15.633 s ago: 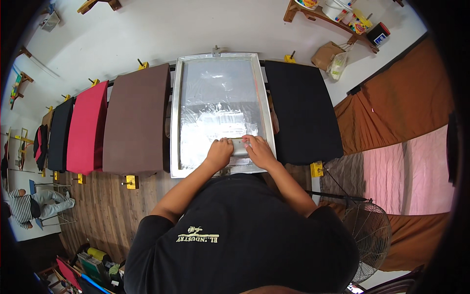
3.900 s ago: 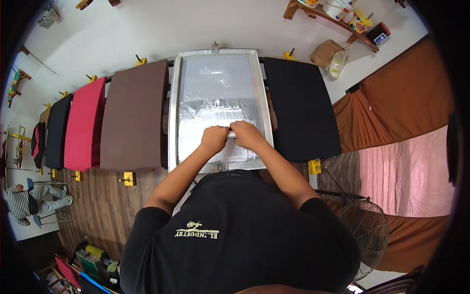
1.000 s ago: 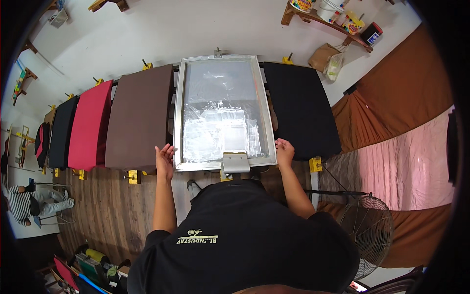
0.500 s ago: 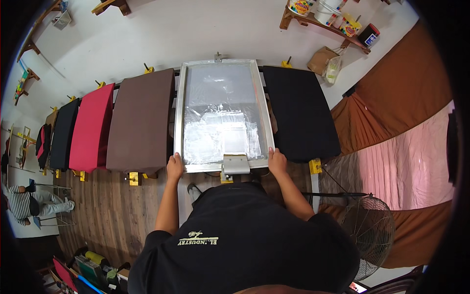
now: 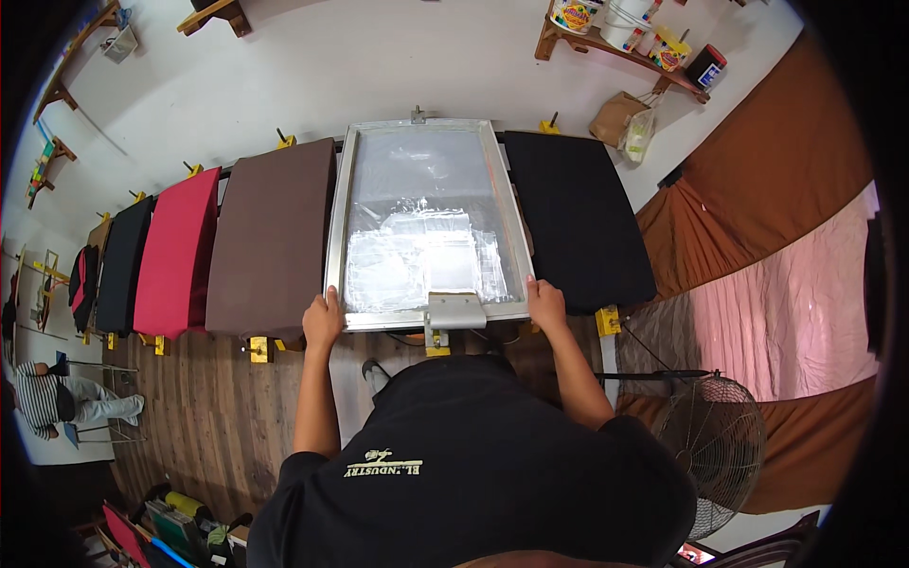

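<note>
Left hand and right hand clasping the near sides of the rectangular metal screen-printing frame! Smooth, curved metal squeegee between the grips; glossy, white-smeared mesh beyond; matte black cloth-covered platen past the right.

Screen-printing workshop, one framed mesh screen at centre, fabric-covered boards in a row toward nine o'clock, yellow brackets at their ends, wall shelf of tubs at one o'clock, wire-caged fan at four o'clock, wood-plank floor at eight o'clock.
</note>
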The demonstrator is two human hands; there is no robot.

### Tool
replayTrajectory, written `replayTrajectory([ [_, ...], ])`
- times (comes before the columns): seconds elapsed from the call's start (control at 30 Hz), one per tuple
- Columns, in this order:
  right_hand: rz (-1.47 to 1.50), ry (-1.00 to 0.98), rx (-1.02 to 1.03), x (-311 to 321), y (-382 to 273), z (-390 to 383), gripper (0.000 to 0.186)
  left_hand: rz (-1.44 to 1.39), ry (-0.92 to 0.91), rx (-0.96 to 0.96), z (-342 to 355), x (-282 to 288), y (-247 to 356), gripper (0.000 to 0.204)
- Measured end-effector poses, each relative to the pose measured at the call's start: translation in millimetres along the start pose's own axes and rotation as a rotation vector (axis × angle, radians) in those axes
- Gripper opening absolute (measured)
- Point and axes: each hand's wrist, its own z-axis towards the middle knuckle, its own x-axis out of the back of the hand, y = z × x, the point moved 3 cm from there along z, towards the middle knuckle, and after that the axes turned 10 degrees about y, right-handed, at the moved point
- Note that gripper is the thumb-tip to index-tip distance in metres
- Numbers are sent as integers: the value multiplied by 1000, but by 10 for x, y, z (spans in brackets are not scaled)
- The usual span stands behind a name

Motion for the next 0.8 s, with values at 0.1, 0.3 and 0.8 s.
replayTrajectory([
  [0.1, 145, -169, -182, 196, -200, 4, 60, 15, 7, 12, -14, 83, 34, 68],
  [0.3, 133, -44, -16, 68, 42, 68, 63, 5, -3, 14, -7, 131, 112, 69],
  [0.8, 329, -142, -266, 109, -94, -8, 63, 40, -44, 21, -21, 199, 183, 68],
])
